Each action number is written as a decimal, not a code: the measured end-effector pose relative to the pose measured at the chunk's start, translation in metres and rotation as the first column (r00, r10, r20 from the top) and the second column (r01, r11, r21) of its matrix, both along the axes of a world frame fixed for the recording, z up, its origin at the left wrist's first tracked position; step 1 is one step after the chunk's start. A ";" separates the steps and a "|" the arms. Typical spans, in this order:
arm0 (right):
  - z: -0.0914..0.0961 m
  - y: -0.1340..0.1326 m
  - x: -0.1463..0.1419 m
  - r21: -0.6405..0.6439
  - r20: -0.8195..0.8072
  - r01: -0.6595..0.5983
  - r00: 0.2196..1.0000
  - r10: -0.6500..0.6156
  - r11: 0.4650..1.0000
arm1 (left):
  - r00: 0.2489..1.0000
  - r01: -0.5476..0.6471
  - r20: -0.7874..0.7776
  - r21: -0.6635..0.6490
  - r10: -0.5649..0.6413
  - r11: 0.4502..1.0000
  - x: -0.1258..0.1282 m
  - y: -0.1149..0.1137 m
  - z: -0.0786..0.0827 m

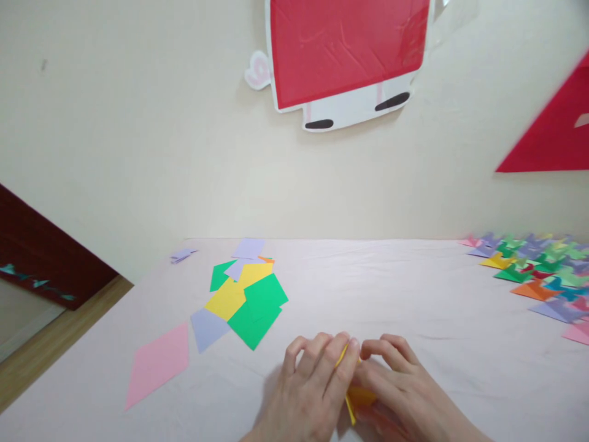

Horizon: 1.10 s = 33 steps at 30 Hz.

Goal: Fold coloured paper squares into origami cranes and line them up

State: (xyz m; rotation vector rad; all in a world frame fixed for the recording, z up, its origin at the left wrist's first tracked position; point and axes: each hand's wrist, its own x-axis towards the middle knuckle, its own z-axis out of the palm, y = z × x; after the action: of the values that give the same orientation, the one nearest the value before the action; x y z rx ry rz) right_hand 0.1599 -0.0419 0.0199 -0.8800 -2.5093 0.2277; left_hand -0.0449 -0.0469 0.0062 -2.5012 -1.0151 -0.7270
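Near the front edge of the view, both hands are closed together around a small folded piece of yellow paper (362,396). My left hand (309,387) bends its fingers over the paper's left side, and a thin yellow edge shows between its fingertips. My right hand (396,383) grips the paper from the right with curled fingers. Much of the paper is hidden by the fingers, so its full folded shape cannot be made out.
Loose paper squares in green (255,316), yellow (225,299), lilac (208,330) and pink (161,363) lie left on the pale cloth (368,276). Folded lilac paper (183,255) lies farther back. Rows of colourful folded paper figures (536,290) stand right. A wall (138,153) rises behind.
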 end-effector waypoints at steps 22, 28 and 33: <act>0.014 0.008 0.027 -0.128 0.054 -0.094 0.993 0.101 0.987 | 0.987 0.144 0.103 -0.260 -0.121 0.955 -0.004 0.003 -0.009; 0.004 0.011 0.018 -0.339 -0.045 -0.016 0.999 0.001 0.940 | 0.993 0.104 0.085 -0.266 -0.084 0.958 -0.010 -0.003 -0.010; -0.006 0.011 0.006 -0.489 -0.091 0.198 0.957 -0.275 0.850 | 0.995 -0.006 0.096 -0.121 0.018 0.993 -0.014 -0.009 -0.005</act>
State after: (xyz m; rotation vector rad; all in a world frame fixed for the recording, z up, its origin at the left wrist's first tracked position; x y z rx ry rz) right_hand 0.1656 -0.0306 0.0135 -1.2961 -2.1966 0.8258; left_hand -0.0588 -0.0556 0.0012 -2.5816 -1.1387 -0.8131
